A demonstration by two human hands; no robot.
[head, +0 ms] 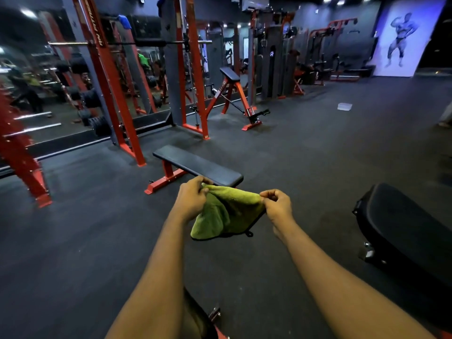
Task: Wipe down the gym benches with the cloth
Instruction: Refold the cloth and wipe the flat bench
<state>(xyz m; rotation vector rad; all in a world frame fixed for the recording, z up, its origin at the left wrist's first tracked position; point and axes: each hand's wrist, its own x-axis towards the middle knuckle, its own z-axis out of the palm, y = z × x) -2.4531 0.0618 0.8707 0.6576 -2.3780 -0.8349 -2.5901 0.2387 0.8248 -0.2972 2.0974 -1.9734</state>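
A green cloth (226, 212) with a dark edge hangs in the air between my two hands. My left hand (192, 196) pinches its left top corner, and my right hand (277, 204) pinches its right top corner. Just beyond the cloth stands a flat gym bench (198, 165) with a black pad and red legs. A second black padded bench (403, 231) sits close by at the right, below my right arm.
Red squat racks (110, 81) and weight plates line the mirrored wall at the left. A red angled bench frame (232, 94) stands further back. A pale box (344, 106) lies on the dark rubber floor. More machines stand along the far wall.
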